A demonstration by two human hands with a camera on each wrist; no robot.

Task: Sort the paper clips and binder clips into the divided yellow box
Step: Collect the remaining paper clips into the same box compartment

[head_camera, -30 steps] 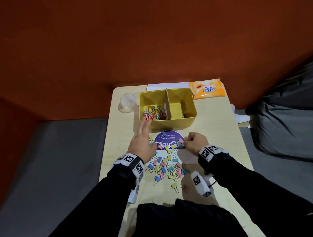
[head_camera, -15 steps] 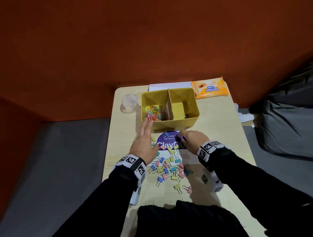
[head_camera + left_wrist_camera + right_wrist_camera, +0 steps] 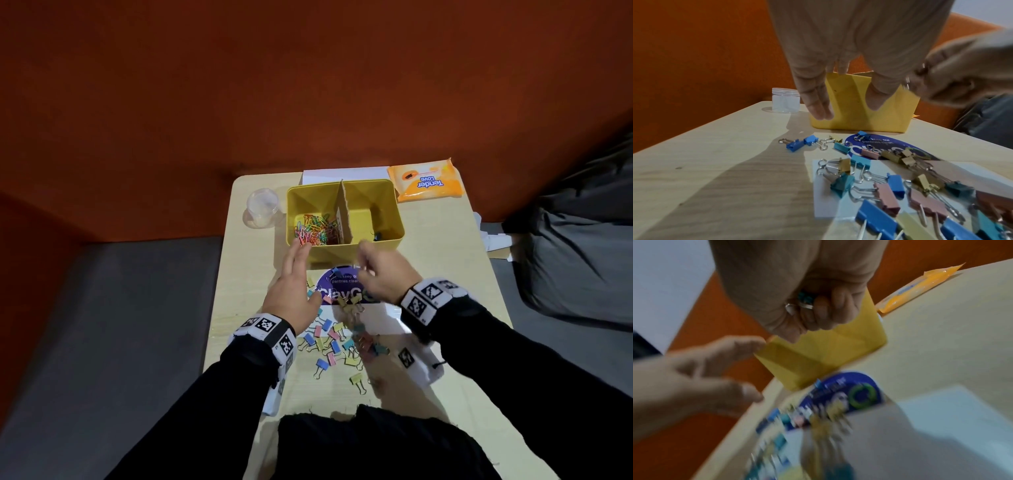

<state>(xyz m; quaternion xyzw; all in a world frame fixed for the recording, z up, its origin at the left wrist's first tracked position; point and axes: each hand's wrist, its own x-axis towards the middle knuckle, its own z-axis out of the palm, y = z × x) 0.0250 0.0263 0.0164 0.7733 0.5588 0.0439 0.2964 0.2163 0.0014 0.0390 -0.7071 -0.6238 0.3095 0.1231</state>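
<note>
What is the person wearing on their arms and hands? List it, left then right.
Left arm: a long black sleeve, ending in a wristband of white and black panels printed with square black-and-white code markers. The left hand is bare, with no glove. Right arm: the same black sleeve and a white band with code markers. The right hand is bare too.

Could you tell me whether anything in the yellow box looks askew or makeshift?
Yes. The divider in the yellow box looks like a loose cardboard strip with a ragged top edge, and it stands slightly slanted, not square to the walls. The paper clips stay on its left side.
</note>
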